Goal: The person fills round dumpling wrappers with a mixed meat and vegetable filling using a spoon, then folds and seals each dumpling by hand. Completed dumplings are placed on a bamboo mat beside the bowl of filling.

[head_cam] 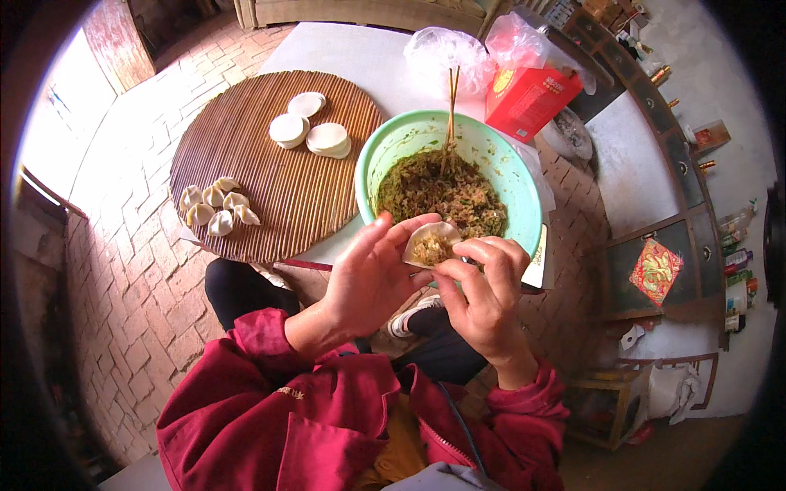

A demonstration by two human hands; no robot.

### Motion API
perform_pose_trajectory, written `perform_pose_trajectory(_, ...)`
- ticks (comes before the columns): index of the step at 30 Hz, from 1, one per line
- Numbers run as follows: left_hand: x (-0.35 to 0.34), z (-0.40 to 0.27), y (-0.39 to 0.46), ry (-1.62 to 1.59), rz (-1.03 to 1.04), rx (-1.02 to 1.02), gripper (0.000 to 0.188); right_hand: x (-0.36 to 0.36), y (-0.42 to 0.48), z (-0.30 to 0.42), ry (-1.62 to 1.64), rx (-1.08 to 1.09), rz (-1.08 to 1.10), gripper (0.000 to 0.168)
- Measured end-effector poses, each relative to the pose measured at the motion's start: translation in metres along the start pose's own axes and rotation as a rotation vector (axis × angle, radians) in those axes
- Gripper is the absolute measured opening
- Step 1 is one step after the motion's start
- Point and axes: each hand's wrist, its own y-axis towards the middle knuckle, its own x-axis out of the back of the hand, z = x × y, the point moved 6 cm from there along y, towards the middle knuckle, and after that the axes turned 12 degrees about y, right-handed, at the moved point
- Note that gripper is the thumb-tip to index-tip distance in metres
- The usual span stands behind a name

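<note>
A round dough wrapper with minced filling (431, 245) rests on the fingers of my left hand (371, 273), palm up. My right hand (485, 288) pinches the wrapper's right and lower edge between thumb and fingers. Just beyond both hands stands a light green plastic bowl (529, 184) of chopped meat and vegetable filling (442, 187). Wooden chopsticks (451, 110) stand upright in that filling. To the left lies a round slatted board (276, 196). It carries several folded dumplings (213, 196) near its left edge and three stacks of flat wrappers (328, 139) towards the back.
The board and bowl sit on a white table (344, 46). Behind the bowl are a clear plastic bag (451, 55) and a red box (531, 98). A dark cabinet (657, 264) stands to the right. Brick paving (123, 319) covers the floor.
</note>
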Motion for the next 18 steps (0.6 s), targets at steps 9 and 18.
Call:
perform_pose_trajectory(9,0.002,0.009,-0.003,0.387,-0.016,-0.102,0.044,0.011,0.011,-0.012,0.147,-0.174,-0.060,0.017)
perform_pose_trajectory(18,-0.001,0.003,-0.005,0.600,0.035,-0.258,0.041,0.008,0.010,-0.017,0.325,-0.269,-0.024,0.023)
